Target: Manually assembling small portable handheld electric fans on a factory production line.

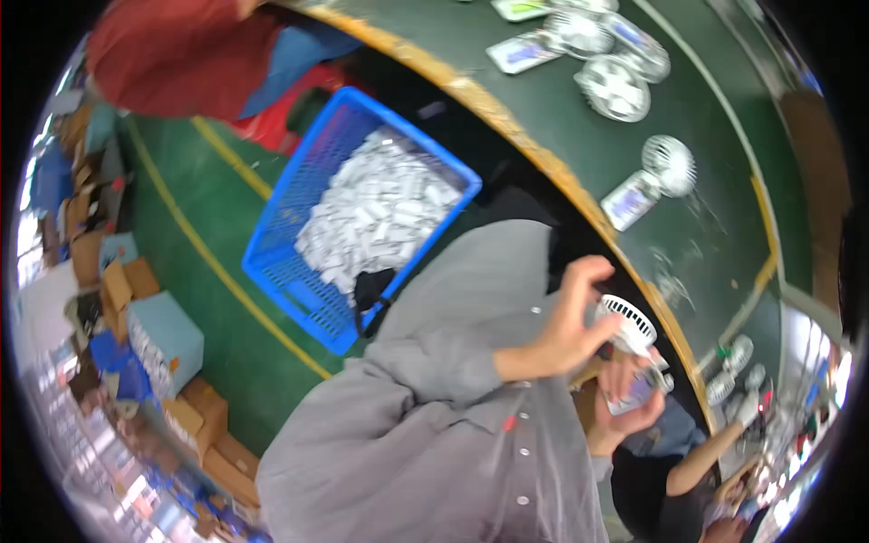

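My right hand (625, 407) is wrapped round the handle of a small white handheld fan (641, 336), in front of my grey jacket. Its round slotted head points up beside my left hand, and a label with a purple patch shows on the handle. My left hand (572, 319) is curved and open, thumb and fingers apart; its thumb overlaps the edge of the fan head, and I cannot tell whether it touches. On the green worktable just beyond lies another white fan (670, 166) with its handle toward the edge.
More white fans (614, 88) lie farther up the green table (561, 118), which has a worn yellow edge. A blue crate (262, 244) of small white parts stands at my left. A person in red (181, 59) is at upper left, another person (670, 489) at lower right. Cardboard boxes (213, 421) line the left.
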Demonstrator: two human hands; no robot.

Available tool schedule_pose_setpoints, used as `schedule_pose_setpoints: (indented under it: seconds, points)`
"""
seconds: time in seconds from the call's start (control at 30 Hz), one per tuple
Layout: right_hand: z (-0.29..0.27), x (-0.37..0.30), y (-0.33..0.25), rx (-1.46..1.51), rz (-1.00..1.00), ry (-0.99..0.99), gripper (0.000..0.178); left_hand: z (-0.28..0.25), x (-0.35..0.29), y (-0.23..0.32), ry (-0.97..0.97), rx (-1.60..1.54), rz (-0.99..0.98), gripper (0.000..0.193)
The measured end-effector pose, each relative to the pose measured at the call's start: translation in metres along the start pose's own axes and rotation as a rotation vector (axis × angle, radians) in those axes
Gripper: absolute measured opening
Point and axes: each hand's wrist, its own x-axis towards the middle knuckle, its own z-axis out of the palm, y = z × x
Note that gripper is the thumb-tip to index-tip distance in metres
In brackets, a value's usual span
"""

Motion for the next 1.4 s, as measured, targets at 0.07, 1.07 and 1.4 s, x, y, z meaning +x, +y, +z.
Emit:
schedule_pose_setpoints:
  seconds: [0.07, 1.07, 1.4]
  points:
    - [0.006, 0.004, 0.006, -0.332, -0.041, 0.149, 0.053, -0.013, 0.007, 0.019, -0.130, 0.340, 0.318, 0.063]
    - [-0.041, -0.032, 0.013, 0.013, -0.092, 0.119, 0.030, 0.023, 0.009, 0.004, -0.780, 0.543, 0.549, 0.031]
    - [-0.043, -0.030, 0.013, -0.118, -0.334, 0.123, 0.017, 0.054, 0.014, 0.027, -0.921, 0.855, 0.507, 0.024]
